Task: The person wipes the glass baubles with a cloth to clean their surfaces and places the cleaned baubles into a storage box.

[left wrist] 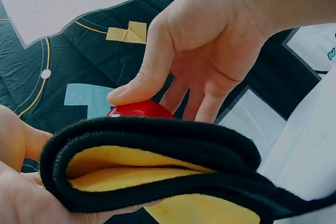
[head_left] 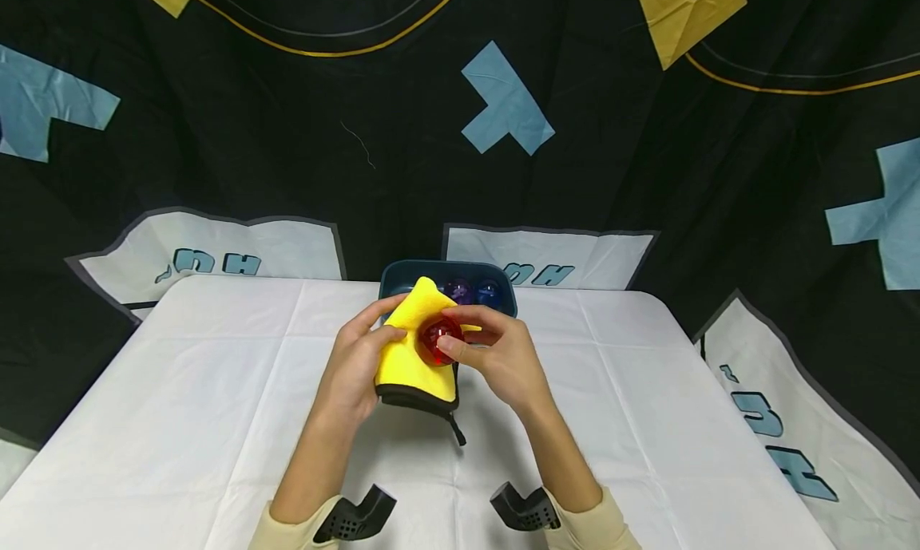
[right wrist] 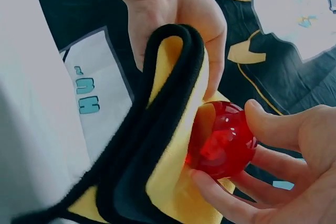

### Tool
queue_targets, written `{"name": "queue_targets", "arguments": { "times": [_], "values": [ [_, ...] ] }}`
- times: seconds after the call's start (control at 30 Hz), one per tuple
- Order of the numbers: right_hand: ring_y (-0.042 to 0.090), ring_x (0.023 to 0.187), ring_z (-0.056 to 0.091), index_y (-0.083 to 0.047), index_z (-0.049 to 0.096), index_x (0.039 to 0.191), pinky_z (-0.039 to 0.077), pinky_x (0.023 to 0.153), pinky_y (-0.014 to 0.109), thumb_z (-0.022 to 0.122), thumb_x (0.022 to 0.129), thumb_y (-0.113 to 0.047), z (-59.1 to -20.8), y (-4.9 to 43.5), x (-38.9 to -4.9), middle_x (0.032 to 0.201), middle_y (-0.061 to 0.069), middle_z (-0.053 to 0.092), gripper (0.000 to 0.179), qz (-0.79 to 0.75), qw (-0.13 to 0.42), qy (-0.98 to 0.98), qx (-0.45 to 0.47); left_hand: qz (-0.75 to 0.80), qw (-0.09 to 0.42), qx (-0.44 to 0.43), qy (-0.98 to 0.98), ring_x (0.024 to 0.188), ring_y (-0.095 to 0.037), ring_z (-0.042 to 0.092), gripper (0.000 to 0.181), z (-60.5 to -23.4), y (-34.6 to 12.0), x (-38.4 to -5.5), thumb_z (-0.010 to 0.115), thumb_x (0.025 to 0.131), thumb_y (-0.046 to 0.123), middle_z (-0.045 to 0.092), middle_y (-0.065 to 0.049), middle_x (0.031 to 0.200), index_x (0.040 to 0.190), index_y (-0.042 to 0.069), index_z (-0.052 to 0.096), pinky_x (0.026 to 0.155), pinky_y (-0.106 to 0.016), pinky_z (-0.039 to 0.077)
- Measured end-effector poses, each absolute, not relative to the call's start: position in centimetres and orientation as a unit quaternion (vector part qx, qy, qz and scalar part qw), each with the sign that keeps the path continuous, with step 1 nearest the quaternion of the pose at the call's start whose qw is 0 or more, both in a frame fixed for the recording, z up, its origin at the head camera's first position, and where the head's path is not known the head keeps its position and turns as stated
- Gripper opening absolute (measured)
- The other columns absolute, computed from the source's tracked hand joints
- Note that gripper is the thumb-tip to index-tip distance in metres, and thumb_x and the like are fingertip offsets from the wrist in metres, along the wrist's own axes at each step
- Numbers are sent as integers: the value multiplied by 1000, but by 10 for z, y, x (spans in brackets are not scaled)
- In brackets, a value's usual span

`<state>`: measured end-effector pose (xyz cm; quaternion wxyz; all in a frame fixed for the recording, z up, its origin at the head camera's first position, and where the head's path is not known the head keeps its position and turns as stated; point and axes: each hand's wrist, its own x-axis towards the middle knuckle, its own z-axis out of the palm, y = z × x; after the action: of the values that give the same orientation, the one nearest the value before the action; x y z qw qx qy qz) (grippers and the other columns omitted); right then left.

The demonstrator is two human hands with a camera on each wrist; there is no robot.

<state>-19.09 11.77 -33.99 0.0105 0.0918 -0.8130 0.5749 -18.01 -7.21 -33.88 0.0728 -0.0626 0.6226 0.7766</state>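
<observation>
A glossy, see-through red ball is pinched between the thumb and fingers of my right hand. It lies against a folded yellow cloth with black edging, which my left hand grips from its left side. In the right wrist view the red ball touches the cloth's yellow face, the right thumb on one side and fingertips on the other. The left wrist view shows the cloth's folded black edge hiding most of the ball. Both hands are above the table, just in front of a dark blue tray.
Inside the tray sit a purple ball and a blue ball; the cloth and hands cover its front left part. A white cloth covers the table. Behind it hangs a black patterned sheet.
</observation>
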Motion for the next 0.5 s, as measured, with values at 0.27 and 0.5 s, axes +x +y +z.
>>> {"name": "queue_targets", "arguments": {
  "times": [0.27,0.5],
  "values": [
    [30,118,64,-19,68,131,59,92,40,85,76,-4,-332,120,-186,134,1,64,59,573,-42,-811,108,777,67,-67,623,128,-30,48,49,-338,-72,-179,57,96,14,40,-6,151,142,29,56,98,-40,56],
    [27,108,67,-18,70,127,60,89,38,86,74,-4,-333,122,-187,126,3,70,57,556,-22,-823,110,778,71,-61,622,127,-31,46,49,-338,-73,-179,56,95,13,40,-8,151,142,27,56,96,-40,57]
  ]
}}
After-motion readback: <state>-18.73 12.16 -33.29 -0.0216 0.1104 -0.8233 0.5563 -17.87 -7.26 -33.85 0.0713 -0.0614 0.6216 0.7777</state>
